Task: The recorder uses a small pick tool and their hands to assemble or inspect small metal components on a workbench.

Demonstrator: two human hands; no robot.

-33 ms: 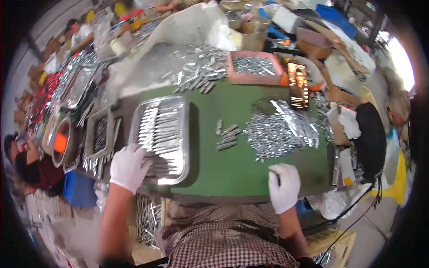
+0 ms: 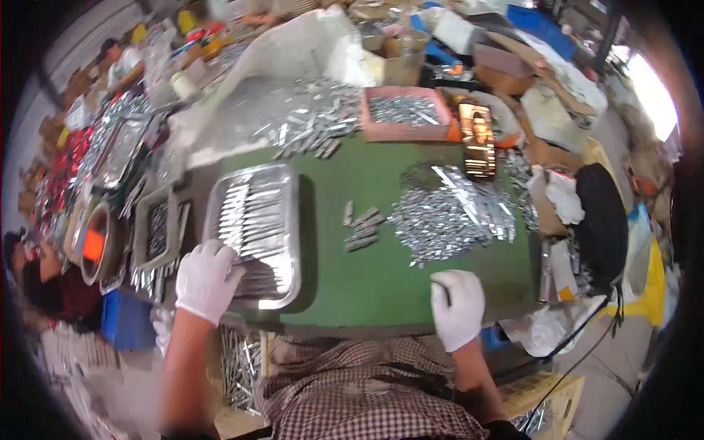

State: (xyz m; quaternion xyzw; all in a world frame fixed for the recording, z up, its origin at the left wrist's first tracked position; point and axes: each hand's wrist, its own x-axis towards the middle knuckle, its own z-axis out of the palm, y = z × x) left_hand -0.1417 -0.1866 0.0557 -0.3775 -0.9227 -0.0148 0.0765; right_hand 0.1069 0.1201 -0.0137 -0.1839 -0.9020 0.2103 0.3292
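My left hand (image 2: 207, 281), in a white glove, is at the near left corner of a shiny metal tray (image 2: 294, 242). Its fingers curl in over the tray's edge beside a row of slim silvery metal pieces (image 2: 253, 213); whatever they grip is hidden. My right hand (image 2: 459, 308), gloved too, rests near the front edge of the green tabletop (image 2: 345, 293). Those fingers bend under, with a gap by the thumb, and their tips cannot be seen. Between the hands lie several short metal pieces (image 2: 362, 229). Beyond my right hand spreads a heap of small shiny parts (image 2: 440, 224).
At the back stands a pink bin (image 2: 405, 133) of metal parts, beside a lit phone (image 2: 478, 139). Loose metal pieces (image 2: 315, 128) cover the far left. A small grey tub (image 2: 139, 249) sits left of the tray. Dark cables (image 2: 587, 334) hang at the right.
The whole view has shifted slightly, with the table's contents appearing a little farther left. Both hands keep their places beside the tray and at the front edge.
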